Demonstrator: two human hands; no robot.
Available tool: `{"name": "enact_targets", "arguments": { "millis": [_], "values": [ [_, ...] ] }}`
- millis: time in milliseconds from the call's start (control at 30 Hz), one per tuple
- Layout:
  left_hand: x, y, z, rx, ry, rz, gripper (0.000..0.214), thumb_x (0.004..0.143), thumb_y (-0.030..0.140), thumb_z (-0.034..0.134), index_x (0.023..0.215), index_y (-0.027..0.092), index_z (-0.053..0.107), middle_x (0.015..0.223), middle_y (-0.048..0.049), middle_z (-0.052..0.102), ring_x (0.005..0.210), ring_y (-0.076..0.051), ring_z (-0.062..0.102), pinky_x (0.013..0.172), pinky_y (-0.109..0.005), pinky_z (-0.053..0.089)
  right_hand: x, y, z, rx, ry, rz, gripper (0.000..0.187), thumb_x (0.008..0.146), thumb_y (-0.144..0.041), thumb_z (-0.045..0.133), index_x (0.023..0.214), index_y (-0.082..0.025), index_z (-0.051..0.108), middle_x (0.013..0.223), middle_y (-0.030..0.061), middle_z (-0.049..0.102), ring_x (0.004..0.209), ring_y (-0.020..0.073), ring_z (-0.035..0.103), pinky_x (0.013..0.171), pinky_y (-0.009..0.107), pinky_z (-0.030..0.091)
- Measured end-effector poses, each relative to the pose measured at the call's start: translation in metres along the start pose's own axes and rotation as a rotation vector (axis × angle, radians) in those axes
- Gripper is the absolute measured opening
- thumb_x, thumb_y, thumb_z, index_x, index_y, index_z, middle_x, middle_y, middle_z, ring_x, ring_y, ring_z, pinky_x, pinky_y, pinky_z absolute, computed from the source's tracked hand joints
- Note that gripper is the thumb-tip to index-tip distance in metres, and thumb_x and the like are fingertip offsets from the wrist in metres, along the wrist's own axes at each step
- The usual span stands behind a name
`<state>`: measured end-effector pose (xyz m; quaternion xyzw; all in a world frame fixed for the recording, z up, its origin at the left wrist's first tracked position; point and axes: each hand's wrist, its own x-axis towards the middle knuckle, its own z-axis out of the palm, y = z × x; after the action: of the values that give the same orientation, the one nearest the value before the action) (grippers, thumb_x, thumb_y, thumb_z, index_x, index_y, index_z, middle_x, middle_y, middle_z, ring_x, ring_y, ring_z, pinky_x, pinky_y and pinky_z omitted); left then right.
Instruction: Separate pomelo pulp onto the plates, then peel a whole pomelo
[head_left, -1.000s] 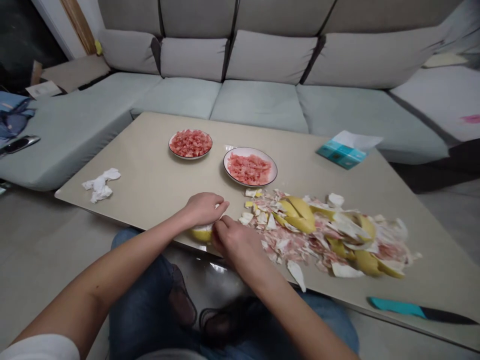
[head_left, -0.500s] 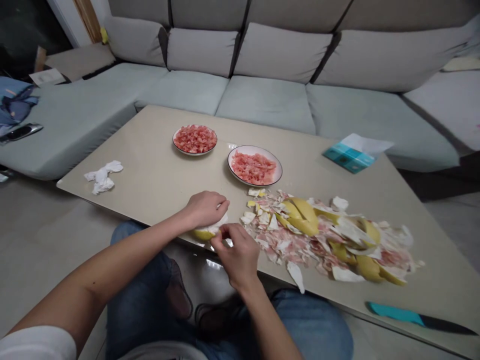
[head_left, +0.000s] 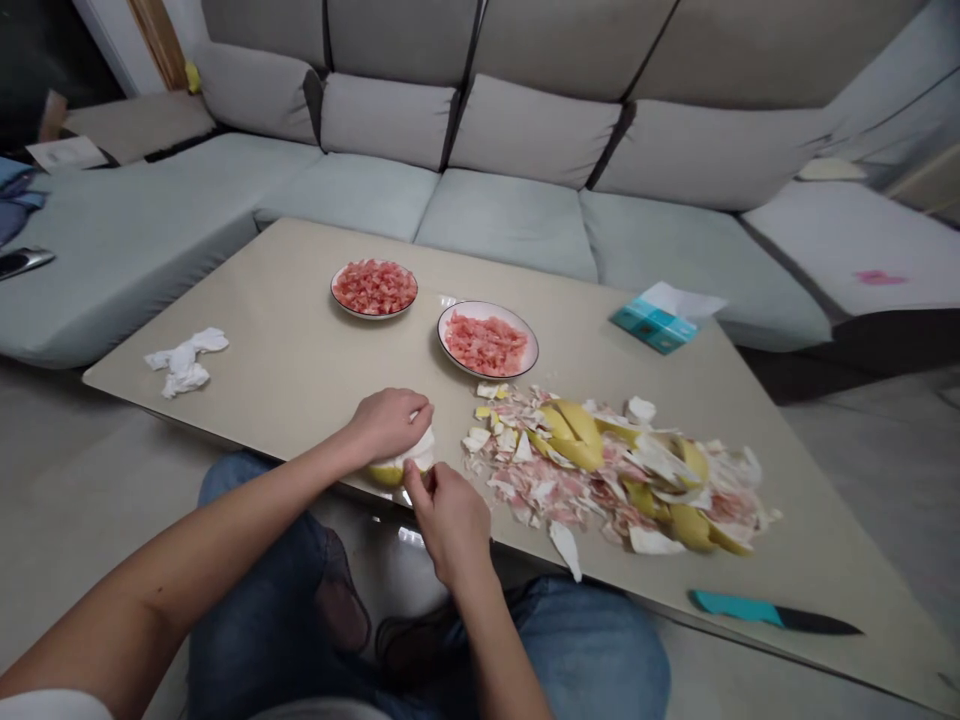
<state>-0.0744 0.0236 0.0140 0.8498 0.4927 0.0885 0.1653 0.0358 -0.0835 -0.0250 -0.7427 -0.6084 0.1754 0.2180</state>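
Observation:
At the table's near edge lies a partly peeled pomelo (head_left: pixel 385 475), yellow rind below and white pith on top. My left hand (head_left: pixel 391 422) curls over it from the left and grips it. On its right side my right hand (head_left: pixel 450 515) is closed in a pinch at the edge of the pith and rind; the fingers partly hide what they hold. To the right spreads a heap of yellow pomelo rind (head_left: pixel 576 436), white pith and pinkish membrane scraps (head_left: pixel 551 490). Behind stand a plate of pink pomelo flesh (head_left: pixel 487 343) and a second, fuller plate (head_left: pixel 375 288).
A knife (head_left: pixel 772 610) with a turquoise handle and dark blade lies at the table's near right edge. A blue tissue pack (head_left: pixel 656 320) is at the far right, crumpled tissues (head_left: pixel 186 360) at the left. A grey sofa (head_left: pixel 517 225) runs behind the table (head_left: pixel 285 290).
The camera view has shifted, so the table and its things appear further left. Both hands stay at the pomelo, with the right fingers moved slightly against it.

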Motion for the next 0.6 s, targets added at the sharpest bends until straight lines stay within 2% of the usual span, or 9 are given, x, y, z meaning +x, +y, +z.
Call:
{"name": "enact_targets", "arguments": {
  "millis": [100,267,367,467,600],
  "values": [
    [0.000,0.000,0.001,-0.007,0.007,0.006,0.039,0.094,0.035,0.034,0.082,0.021,0.068,0.091,-0.0054,0.072,0.087,-0.021,0.064,0.072,-0.029,0.044,0.005,-0.005,-0.005,-0.068,-0.094,0.002,0.038,0.090,-0.042,0.048,0.060,-0.021,0.057,0.059,0.0057,0.065,0.055,0.0183,0.057,0.052,0.028,0.024],
    [0.004,-0.002,0.002,-0.026,0.003,0.007,0.039,0.093,0.036,0.035,0.081,0.020,0.068,0.091,-0.0064,0.071,0.086,-0.022,0.064,0.071,-0.029,0.044,0.013,-0.007,-0.005,-0.035,-0.089,0.015,0.031,0.084,-0.032,0.050,0.058,-0.019,0.062,0.059,0.0075,0.066,0.053,0.0173,0.054,0.050,0.028,0.023],
    [0.005,-0.003,0.002,-0.043,0.003,0.008,0.038,0.093,0.036,0.036,0.082,0.020,0.068,0.090,-0.0070,0.072,0.087,-0.022,0.064,0.071,-0.029,0.044,0.013,-0.001,0.004,0.032,-0.032,0.013,0.030,0.081,-0.025,0.047,0.053,-0.019,0.056,0.052,0.0033,0.059,0.050,0.0149,0.046,0.050,0.027,0.023],
    [0.004,-0.005,0.001,-0.062,0.012,0.010,0.037,0.092,0.033,0.036,0.083,0.020,0.069,0.092,-0.0064,0.073,0.088,-0.021,0.064,0.072,-0.028,0.045,0.009,0.009,0.014,0.189,0.012,-0.049,0.029,0.080,-0.020,0.041,0.052,-0.020,0.048,0.049,-0.0027,0.047,0.050,0.0126,0.040,0.051,0.025,0.023],
    [0.001,-0.006,0.000,-0.081,0.028,0.020,0.036,0.092,0.029,0.035,0.086,0.021,0.070,0.093,-0.0048,0.073,0.088,-0.019,0.065,0.074,-0.027,0.045,0.005,0.014,0.014,0.274,-0.010,-0.103,0.032,0.086,-0.026,0.039,0.056,-0.020,0.046,0.051,-0.0048,0.043,0.051,0.0116,0.039,0.051,0.023,0.023]
  ]
}}
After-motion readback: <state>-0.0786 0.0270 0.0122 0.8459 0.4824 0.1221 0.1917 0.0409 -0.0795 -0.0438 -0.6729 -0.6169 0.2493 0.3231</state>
